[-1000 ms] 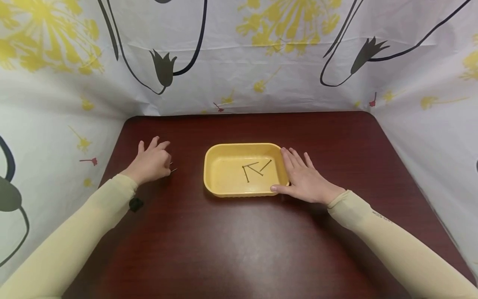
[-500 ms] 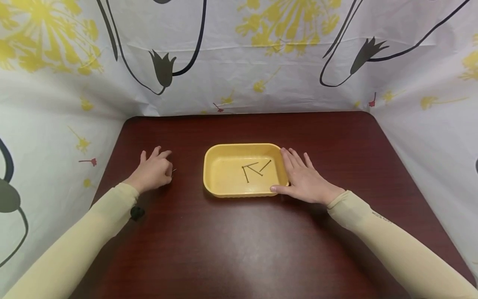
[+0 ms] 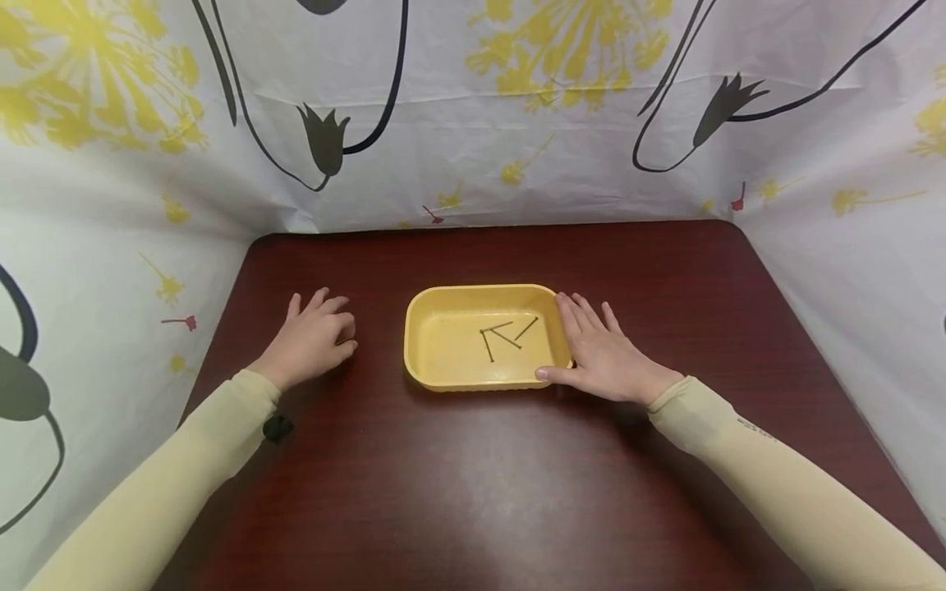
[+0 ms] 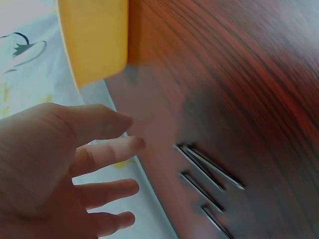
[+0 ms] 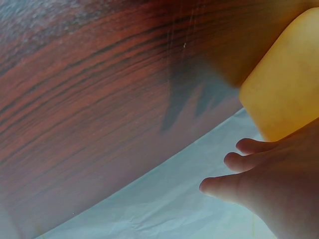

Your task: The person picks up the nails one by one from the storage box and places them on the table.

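Note:
Above the left side of the table, my left hand [image 3: 310,343] has loosely bent fingers and holds nothing. In the left wrist view its thumb and fingers stand apart, with several loose metal nails [image 4: 202,191] lying on the tabletop beyond the fingertips. The hand hides those nails in the head view. My right hand [image 3: 606,359] rests against the right end of a yellow tray [image 3: 414,336], fingers extended along its side and thumb on the near rim. Inside the tray lie several nails [image 3: 487,346], some touching each other.
The dark reddish-brown table [image 3: 473,484] has a glossy wood-grain top. White patterned fabric [image 3: 458,164] surrounds its back and sides. A small black object [image 3: 277,428] shows at the left wrist, below the sleeve.
My left hand has shifted right and slightly nearer, its thumb and fingers spreading. Nail ends seen beside its fingertips earlier are now covered in the head view. Right hand and tray stay put.

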A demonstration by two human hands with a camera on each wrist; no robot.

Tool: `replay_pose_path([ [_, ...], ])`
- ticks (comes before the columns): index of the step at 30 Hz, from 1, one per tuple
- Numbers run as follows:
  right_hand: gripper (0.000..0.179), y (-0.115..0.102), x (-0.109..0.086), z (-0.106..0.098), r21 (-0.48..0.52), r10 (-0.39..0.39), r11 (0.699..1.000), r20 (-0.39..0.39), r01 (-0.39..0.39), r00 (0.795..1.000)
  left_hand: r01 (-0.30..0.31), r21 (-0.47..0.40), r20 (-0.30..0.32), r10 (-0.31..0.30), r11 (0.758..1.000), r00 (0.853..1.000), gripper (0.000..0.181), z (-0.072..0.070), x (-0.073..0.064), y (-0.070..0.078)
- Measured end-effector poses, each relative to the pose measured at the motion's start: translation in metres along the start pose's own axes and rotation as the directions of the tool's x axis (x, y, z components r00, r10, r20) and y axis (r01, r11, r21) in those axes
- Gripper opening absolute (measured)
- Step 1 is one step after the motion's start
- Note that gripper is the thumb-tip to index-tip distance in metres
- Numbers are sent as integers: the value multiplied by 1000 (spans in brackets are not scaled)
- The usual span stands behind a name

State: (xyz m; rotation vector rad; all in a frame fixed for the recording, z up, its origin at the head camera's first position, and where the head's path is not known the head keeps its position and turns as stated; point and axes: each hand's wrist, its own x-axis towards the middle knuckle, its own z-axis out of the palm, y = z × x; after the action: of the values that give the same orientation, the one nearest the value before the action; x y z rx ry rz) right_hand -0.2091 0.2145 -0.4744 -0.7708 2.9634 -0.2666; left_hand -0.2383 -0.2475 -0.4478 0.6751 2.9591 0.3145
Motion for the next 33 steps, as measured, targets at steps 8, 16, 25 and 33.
replay_pose_path([
  [8, 120, -1, 0, -2, 0, 0, 1000, -2, 0, 1000, -44, -51, -148, 36, 998, 988, 43, -2, -1, 33],
  [16, 121, -2, 0, -4, -6, -4, 1000, 0, 4, 1000, -63, -108, -106, 52, 992, 993, 96, 8, -6, 77],
  [25, 122, -4, -4, -9, -7, 9, 1000, -18, -10, 1000, -29, -67, -67, 25, 997, 997, 119, 21, 3, 106],
  [33, 122, -8, -6, -11, 5, 16, 1000, -28, -16, 999, 52, -85, -1, -52, 995, 999, 135, 26, 11, 111],
])
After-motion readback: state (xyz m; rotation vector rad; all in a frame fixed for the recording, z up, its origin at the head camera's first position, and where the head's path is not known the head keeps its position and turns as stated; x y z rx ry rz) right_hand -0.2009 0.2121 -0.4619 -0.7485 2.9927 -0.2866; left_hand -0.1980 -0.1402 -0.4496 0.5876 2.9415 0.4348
